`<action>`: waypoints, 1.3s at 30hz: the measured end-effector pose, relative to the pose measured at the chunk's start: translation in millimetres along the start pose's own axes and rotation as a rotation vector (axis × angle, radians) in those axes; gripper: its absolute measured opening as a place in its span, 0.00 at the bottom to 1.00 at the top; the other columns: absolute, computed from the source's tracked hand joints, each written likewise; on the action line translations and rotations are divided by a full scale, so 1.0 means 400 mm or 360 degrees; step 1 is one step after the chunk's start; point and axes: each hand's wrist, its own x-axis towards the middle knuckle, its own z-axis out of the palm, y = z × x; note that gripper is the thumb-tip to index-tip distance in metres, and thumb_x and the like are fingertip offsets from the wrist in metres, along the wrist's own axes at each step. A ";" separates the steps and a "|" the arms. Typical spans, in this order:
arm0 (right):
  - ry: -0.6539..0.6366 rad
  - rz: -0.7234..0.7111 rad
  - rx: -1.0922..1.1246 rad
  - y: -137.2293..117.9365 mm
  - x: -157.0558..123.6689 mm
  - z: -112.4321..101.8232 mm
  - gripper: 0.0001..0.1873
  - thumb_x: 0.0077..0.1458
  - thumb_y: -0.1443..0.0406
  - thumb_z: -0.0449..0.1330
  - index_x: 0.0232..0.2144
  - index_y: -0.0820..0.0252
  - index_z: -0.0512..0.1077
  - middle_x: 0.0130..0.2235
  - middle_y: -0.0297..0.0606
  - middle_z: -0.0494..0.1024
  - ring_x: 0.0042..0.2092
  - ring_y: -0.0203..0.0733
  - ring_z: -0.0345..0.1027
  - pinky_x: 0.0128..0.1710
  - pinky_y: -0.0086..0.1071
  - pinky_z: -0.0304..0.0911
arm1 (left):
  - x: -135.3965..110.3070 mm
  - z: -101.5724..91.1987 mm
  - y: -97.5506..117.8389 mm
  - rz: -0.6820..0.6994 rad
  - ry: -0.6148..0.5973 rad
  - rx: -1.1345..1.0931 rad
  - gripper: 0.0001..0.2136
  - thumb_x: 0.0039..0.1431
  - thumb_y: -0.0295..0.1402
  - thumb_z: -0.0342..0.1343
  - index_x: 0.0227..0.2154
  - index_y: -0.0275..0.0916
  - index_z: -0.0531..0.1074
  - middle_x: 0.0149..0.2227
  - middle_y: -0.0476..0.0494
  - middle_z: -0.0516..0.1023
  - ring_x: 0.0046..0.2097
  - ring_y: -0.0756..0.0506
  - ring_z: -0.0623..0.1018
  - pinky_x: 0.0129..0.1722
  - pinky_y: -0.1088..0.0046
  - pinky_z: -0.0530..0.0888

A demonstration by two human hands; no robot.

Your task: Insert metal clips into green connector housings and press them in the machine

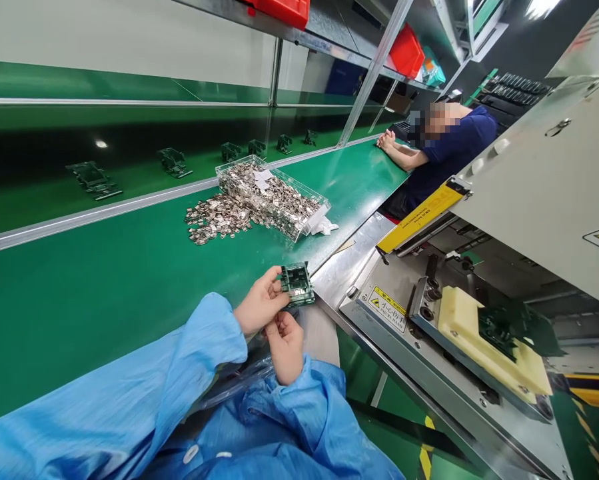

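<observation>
Assembly line bench beneath a steel shelf

A green bench (104, 287) runs beside a metal rail (79, 217), with a darker conveyor belt (39, 193) beyond it. The steel shelf (329, 33) overhead carries red bins (284, 10). A grey machine (544, 180) with a yellow warning strip (422, 217) stands against the bench's right edge. A person in dark blue (454, 147) leans on its far end. Below is a green floor (404, 407) with yellow-black stripes.

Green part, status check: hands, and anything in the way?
Left hand grips green part at its near edge. Right hand just under it, contents unclear. Metal pieces lie apart, farther up the bench.
</observation>
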 end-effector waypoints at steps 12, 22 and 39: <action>0.0097 0.0078 0.0085 -0.002 -0.011 0.018 0.19 0.50 0.51 0.63 0.26 0.61 0.68 0.23 0.33 0.70 0.25 0.35 0.61 0.26 0.28 0.59 | 0.016 -0.015 0.018 0.0047 0.0308 -0.0472 0.22 0.45 0.28 0.68 0.43 0.38 0.66 0.38 0.47 0.80 0.40 0.47 0.79 0.42 0.71 0.73; 0.0066 0.0020 -0.0011 0.007 -0.042 0.023 0.17 0.60 0.54 0.55 0.26 0.58 0.66 0.23 0.32 0.68 0.26 0.37 0.60 0.26 0.29 0.57 | -0.010 -0.006 0.002 0.0100 0.0237 0.0044 0.20 0.48 0.29 0.64 0.43 0.38 0.63 0.43 0.42 0.78 0.46 0.44 0.78 0.42 0.74 0.72; 0.0037 -0.0442 -0.0605 0.079 -0.022 -0.003 0.16 0.58 0.57 0.49 0.22 0.56 0.65 0.23 0.37 0.67 0.26 0.42 0.61 0.28 0.33 0.55 | -0.012 -0.022 -0.030 0.0180 0.0178 0.0436 0.17 0.53 0.25 0.56 0.45 0.39 0.62 0.38 0.47 0.76 0.39 0.50 0.76 0.40 0.77 0.70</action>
